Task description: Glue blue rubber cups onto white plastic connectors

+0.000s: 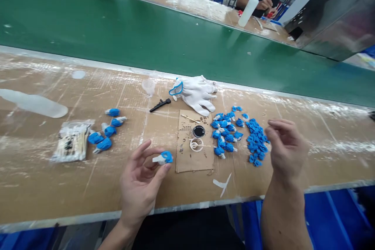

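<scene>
My left hand pinches a small blue-and-white plastic part between thumb and fingertips, above the near side of the table. My right hand hovers just right of a pile of small flat blue pieces, thumb and fingers pressed together. Whatever it may pinch is too small to make out. Several blue parts with white ends lie left of that pile. On a cardboard piece between my hands stand a cup of black liquid and a cup of white liquid with a swab across it.
At left lie a bag of cotton swabs, several more blue parts and a translucent bottle. White gloves and a black tool lie behind the cardboard. Beyond the green belt, a person's hands work near another bottle.
</scene>
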### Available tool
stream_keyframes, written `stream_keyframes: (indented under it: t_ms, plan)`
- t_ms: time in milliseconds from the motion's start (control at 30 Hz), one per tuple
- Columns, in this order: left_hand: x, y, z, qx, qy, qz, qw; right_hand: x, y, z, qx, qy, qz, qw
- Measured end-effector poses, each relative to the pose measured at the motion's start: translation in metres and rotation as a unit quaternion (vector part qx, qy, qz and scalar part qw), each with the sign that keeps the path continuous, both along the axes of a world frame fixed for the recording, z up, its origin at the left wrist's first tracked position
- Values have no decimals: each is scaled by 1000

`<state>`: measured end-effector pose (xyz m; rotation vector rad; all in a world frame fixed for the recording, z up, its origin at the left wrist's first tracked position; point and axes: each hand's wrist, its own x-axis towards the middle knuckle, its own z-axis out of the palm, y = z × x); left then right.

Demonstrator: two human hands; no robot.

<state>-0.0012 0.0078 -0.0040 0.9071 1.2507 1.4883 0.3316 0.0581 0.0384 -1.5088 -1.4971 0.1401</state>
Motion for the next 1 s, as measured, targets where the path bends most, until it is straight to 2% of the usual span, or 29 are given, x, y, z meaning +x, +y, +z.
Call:
stream_keyframes:
  t_ms: [33,67,100,167,300,433,533,633,733,800,833,900,933,1000]
  plan:
    - [-2,-1,-1,-17,5,1,1000,18,2,1,-10,-37,-49,998]
    - [-4,-2,-2,-31,12,-3,999,33,5,1,-40,-82,-72,993]
    - [-5,-3,-2,-42,18,-9,999,45,9,1,-82,-128,-69,986]
    - [-5,-4,-3,-43,21,-25,999,57,22,-1,-171,-195,-17,966]
    - [-5,-2,-1,-13,-4,-44,999,56,56,-4,-251,-250,57,933]
    - [-7,-2,-1,-31,-13,-50,998,55,89,-9,-288,-268,74,916]
    - [-6,-3,0,-59,-13,-38,997,57,98,-14,-287,-264,71,918]
    - [0,-2,3,-50,-22,-54,997,53,86,-10,-247,-245,48,936]
    - [11,2,8,-42,-45,-88,994,33,49,6,-168,-193,28,966]
    - [18,4,11,-44,-71,-109,991,7,17,19,-59,-114,85,988]
    - [22,5,12,-41,-85,-117,989,-10,1,25,-35,-100,152,983]
    - [28,5,15,-30,-105,-134,985,-46,-24,30,-31,-64,273,959]
    - [30,4,17,-23,-110,-142,984,-64,-33,29,-37,-40,303,952]
    - [32,2,20,-10,-111,-161,981,-94,-42,23,-47,19,301,952]
